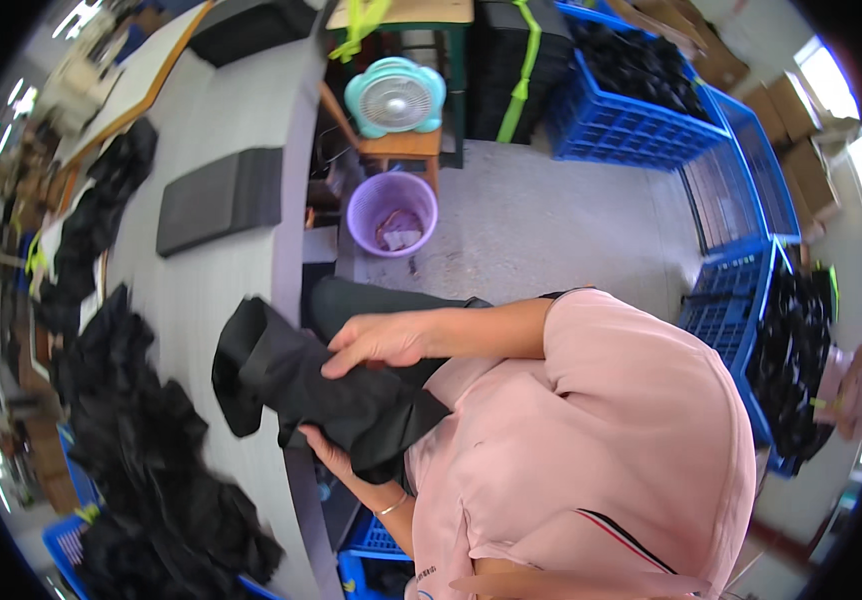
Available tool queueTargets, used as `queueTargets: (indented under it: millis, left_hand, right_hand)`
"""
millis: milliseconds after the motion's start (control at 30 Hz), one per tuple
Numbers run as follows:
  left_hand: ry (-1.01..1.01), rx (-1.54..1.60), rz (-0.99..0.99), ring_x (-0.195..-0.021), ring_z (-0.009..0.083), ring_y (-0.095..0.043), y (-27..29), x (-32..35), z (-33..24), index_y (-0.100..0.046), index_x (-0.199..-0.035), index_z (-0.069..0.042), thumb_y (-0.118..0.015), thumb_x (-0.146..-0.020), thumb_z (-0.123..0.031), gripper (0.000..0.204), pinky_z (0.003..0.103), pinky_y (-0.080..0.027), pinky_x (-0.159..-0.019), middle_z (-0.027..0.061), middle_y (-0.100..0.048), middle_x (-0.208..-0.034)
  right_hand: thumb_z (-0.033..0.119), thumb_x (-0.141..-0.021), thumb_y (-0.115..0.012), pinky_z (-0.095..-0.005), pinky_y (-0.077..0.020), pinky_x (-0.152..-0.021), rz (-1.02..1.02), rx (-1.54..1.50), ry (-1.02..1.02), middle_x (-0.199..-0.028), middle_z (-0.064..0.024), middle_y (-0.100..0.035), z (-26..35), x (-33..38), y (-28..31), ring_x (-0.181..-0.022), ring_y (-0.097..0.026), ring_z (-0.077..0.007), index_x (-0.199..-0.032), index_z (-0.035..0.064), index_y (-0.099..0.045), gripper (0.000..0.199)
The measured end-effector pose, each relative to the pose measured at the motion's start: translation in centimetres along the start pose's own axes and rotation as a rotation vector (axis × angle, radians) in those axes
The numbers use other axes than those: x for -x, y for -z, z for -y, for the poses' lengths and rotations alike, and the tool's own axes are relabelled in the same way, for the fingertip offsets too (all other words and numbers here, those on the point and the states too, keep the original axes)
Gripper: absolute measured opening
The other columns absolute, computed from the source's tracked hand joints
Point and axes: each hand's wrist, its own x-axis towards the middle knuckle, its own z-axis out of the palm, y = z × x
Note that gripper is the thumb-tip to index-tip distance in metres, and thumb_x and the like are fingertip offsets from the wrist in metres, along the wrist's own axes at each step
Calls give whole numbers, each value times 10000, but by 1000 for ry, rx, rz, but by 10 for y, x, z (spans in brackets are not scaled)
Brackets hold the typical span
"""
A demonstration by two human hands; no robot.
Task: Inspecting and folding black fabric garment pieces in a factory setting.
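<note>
A piece of black fabric (351, 405), folded and open like a pouch at its far end, is held in front of my body at the table's edge. My right hand (381, 342) grips it from above, thumb and fingers pressed on the cloth. From below, my left hand (336, 462), with a bracelet at the wrist, holds its lower edge; the cloth hides part of those fingers. Beside the fabric runs the grey tabletop (236, 290). A flat black folded case (221, 200) lies on it, farther off.
A heap of black fabric pieces (151, 440) covers the near left side. Another black case (251, 25) lies at the table's far end. A purple basket (421, 225) with scraps stands below a teal fan (394, 95) on a wooden chair (406, 145). Blue crates (631, 135) of black items stand right.
</note>
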Motion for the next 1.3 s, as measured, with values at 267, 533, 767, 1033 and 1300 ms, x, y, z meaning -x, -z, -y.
queueTargets:
  millis: [267, 533, 767, 1033, 1300]
  left_hand:
    - [-16, -21, 190, -1339, 315, -433, 29, -21, -2, -408, -1435, 3, -592, -960, -424, 665, 482, -319, -1157, 151, -442, -1473]
    - [281, -69, 45, -1255, 289, -530, -3, -52, 19, -478, -1381, 9, -570, -983, -347, 542, 444, -421, -1085, 139, -533, -1386]
    - [134, -702, 168, -1226, 315, -557, -3, -60, 71, -326, -1480, -11, -586, -988, -241, 602, 406, -497, -961, 195, -474, -1432]
    - [267, -802, 2, -987, 194, -644, 93, -76, 68, -501, -1368, -29, -580, -987, -258, 451, 347, -545, -857, 124, -628, -1218]
    - [327, -708, -186, -1101, 232, -595, 172, -73, 68, -493, -1378, -16, -603, -963, -315, 522, 382, -494, -948, 139, -554, -1342]
  right_hand:
    - [247, -825, -736, -314, -446, -671, -314, 637, 342, -829, -46, -631, -7, 13, 14, -743, -546, -159, -899, -12, -620, 294]
    - [170, -880, -638, -349, -460, -932, -353, 750, 414, -1164, -129, -623, -23, 62, 51, -1105, -573, -217, -1230, -19, -522, 413]
    - [26, -904, -569, -349, -443, -1002, -1021, 234, 674, -1192, -48, -638, -70, 121, 197, -1121, -556, -175, -1269, 61, -591, 367]
    - [114, -935, -476, -348, -508, -782, -2362, -231, 816, -1115, -111, -617, -140, 471, 309, -928, -597, -202, -1334, 41, -504, 406]
    - [399, -924, -630, -436, -632, -638, -2796, -553, 1426, -1191, -263, -558, -178, 752, 143, -895, -687, -360, -1358, -120, -276, 764]
